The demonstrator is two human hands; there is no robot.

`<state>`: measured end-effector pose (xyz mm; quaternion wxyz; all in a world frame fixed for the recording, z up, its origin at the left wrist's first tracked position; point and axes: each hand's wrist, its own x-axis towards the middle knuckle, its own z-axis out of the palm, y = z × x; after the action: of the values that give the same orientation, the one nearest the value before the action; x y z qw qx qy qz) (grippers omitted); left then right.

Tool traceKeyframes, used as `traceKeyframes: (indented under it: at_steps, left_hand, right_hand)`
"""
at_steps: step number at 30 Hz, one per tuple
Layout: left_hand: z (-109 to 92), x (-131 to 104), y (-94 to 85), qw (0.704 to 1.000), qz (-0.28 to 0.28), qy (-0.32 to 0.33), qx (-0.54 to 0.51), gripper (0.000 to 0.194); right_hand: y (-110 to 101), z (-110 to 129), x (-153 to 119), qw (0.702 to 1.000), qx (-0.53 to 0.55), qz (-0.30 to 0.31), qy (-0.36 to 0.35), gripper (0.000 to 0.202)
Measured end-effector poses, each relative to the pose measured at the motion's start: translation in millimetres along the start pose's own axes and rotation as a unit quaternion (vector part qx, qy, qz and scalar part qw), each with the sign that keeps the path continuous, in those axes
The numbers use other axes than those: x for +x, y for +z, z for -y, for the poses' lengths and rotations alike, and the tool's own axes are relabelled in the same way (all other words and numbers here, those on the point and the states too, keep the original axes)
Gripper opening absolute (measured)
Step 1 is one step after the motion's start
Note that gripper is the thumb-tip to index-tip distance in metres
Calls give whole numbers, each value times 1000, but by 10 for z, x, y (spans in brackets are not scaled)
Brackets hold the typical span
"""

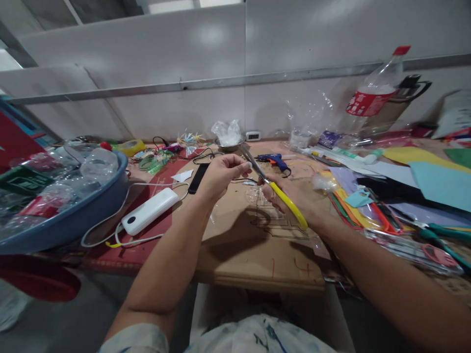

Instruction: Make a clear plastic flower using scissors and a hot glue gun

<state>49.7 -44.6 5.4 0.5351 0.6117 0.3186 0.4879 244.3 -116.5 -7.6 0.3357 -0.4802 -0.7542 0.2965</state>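
My right hand [274, 193] grips a pair of scissors with yellow handles [289, 205], its metal blades angled up and to the left. Close to the blades, my left hand [227, 172] pinches something small and pale that I cannot make out. Both hands are above a brown board [235, 245] that bears dark drawn lines and red marks. Beneath the right hand lies some crumpled clear plastic [256, 194]. A blue glue gun [275, 161] rests just beyond the scissors.
A blue basin [127, 171] full of plastic bottles stands at left. Nearby are a white power bank [150, 211] with a cable and a black phone [198, 177]. Coloured sheets [441, 181], green-handled pliers [437, 238] and a large bottle [379, 90] occupy the right side.
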Motion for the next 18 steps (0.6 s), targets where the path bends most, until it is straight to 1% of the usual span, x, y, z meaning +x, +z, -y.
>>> traceKeyframes:
  at_steps: [7, 14, 18]
  left_hand:
    - [-24, -10, -5, 1000, 6, 5, 18, 20]
    - [-27, -16, -5, 1000, 6, 13, 20, 17]
    - [-30, -13, -11, 1000, 6, 14, 27, 17]
  right_hand:
    - [7, -41, 41, 999, -35, -12, -25, 45]
    - [4, -86, 48, 998, -62, -11, -16, 52]
    - [1, -90, 44, 998, -65, -13, -17, 50]
